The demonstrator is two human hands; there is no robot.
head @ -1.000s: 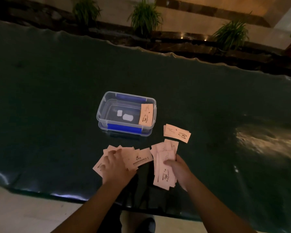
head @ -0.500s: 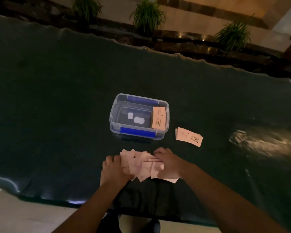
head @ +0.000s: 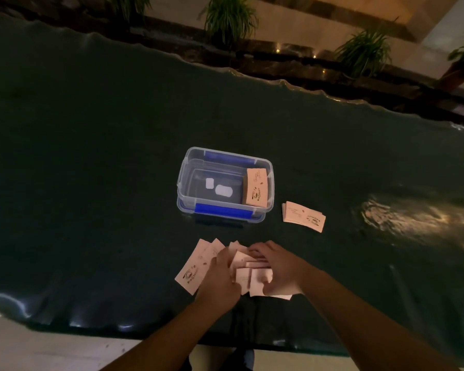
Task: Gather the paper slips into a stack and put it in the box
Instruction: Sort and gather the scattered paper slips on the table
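Paper slips [head: 304,217] carry a dark cup logo and print; too blurred to read.

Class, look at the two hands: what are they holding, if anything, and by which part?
Both hands press a loose heap of paper slips together from its sides, left hand and right hand; the heap lies on the table.

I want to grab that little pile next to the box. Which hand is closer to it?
Right. The right hand sits below and a bit left of the small stack; the left hand is farther left, both on the loose slips.
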